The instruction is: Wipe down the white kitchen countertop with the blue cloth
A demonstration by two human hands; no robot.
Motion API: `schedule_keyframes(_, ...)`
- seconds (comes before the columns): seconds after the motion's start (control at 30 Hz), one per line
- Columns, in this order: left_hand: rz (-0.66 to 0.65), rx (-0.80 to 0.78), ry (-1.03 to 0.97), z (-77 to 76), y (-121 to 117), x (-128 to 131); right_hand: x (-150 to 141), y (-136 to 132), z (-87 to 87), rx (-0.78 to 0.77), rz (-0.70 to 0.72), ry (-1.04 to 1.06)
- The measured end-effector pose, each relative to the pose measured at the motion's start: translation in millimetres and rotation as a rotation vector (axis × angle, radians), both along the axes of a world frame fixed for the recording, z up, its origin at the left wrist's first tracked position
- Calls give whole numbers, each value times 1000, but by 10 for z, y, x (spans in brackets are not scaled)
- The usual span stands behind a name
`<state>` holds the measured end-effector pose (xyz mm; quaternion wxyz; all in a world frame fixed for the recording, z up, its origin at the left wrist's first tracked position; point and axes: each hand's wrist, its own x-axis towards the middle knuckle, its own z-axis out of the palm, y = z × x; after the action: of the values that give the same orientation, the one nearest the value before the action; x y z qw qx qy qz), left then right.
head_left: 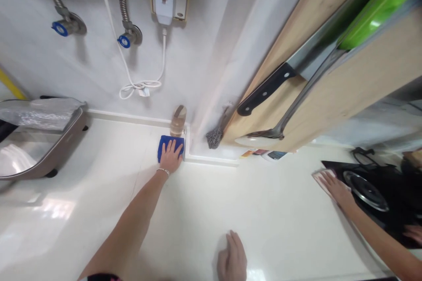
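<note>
My left hand (pixel 170 156), with a bracelet at the wrist, lies with spread fingers on a folded blue cloth (pixel 163 145). The cloth rests on the white countertop (pixel 198 210) in the corner by the wall ledge. Just behind it stands a small clear bottle or cup (pixel 178 122) with a brownish tint. Low in the middle of the view, my right hand (pixel 233 259) rests on the countertop, fingers stretched out and close together, holding nothing visible. Its wrist is cut off by the frame.
At right, another person's hand (pixel 338 188) presses a whitish cloth (pixel 319 180) beside a black stove (pixel 392 189). A wooden board (pixel 316 109) with a knife (pixel 265 92) and ladle (pixel 296 96) leans at the wall. An electric pan (pixel 62 149) stands at left. A steel scrubber (pixel 215 137) hangs nearby.
</note>
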<state>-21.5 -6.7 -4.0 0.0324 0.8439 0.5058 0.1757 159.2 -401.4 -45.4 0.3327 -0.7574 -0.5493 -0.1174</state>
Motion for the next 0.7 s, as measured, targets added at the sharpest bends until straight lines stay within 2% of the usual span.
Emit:
schedule_keyframes(0.13, 12, -11, -26, 13, 29, 12, 11, 59, 47, 64, -49, -54)
schedule_keyframes(0.3, 8, -15, -41, 45, -156, -60, 32, 33, -102, 105, 10, -65)
schedule_keyframes(0.4, 3, 1, -31, 64, -435, -160, 14, -5, -195, 98, 28, -45)
schedule_keyframes(0.5, -21, 12, -16, 74, -824, -333, -23, -25, -211, 71, 40, -47)
schedule_keyframes(0.63, -50, 57, -18, 46, -1358, -728, -59, -38, -162, 81, 56, -48)
schedule_keyframes(0.7, -38, 88, -18, 17, -1535, -979, -69, -47, -147, 97, 56, -44)
